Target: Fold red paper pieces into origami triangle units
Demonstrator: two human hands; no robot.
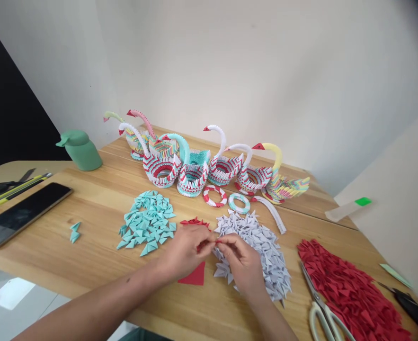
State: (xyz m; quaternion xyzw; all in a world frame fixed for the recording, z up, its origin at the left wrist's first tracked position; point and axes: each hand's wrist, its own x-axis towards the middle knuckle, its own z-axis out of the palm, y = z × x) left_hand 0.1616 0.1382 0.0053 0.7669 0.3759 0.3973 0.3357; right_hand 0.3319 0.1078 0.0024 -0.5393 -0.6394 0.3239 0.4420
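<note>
My left hand (185, 248) and my right hand (246, 267) meet at the fingertips, both pinching a small red paper piece (217, 241). Fingers hide most of its shape. Under my left wrist lies a flat sheet of red paper (194, 277), partly covered. Just beyond that hand, a small group of folded red pieces (194, 221) shows. A pile of folded white paper triangles (265, 246) spreads under and beside my right hand. Left of my hands is a heap of folded turquoise pieces (148, 218).
Several paper swans (194, 182) stand at the back, with a red-white ring (215, 196), a turquoise-white ring (239, 203) and a white curved neck (271, 213) before them. Scissors (318, 298) lie beside a red pile (351, 284). A phone (27, 213) and green jug (83, 151) are left.
</note>
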